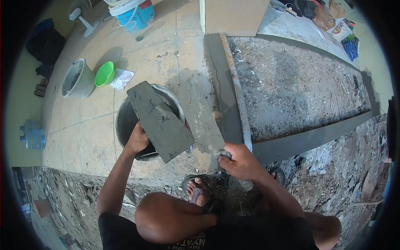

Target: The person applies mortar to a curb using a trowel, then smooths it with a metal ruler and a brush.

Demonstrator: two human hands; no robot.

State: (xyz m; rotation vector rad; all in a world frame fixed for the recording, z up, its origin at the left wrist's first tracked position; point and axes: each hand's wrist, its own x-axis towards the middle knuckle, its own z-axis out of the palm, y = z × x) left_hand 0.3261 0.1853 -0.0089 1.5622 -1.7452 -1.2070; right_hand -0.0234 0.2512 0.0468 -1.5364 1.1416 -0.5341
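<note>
My left hand (138, 139) is closed at the lower left edge of a rectangular board (160, 121) loaded with wet grey mortar; its grip underneath is hidden. The board is tilted above a dark bucket (123, 125). Closed around the near end of a long flat trowel (202, 114) is my right hand (241, 161). Grey mortar smears the trowel's face, and it lies just right of the board. To its right runs a freshly mortared ledge (227, 91), with a crack line along its upper part and a straight edging strip (236, 83) beside it.
Rubble (291, 87) fills the bed on the right, bordered by a smooth grey kerb (312, 139). On the tiled floor stand a grey pail (79, 81), a green bowl (104, 74), a plastic packet (122, 79) and a blue bucket (132, 18). Broken ground surrounds my feet (199, 191).
</note>
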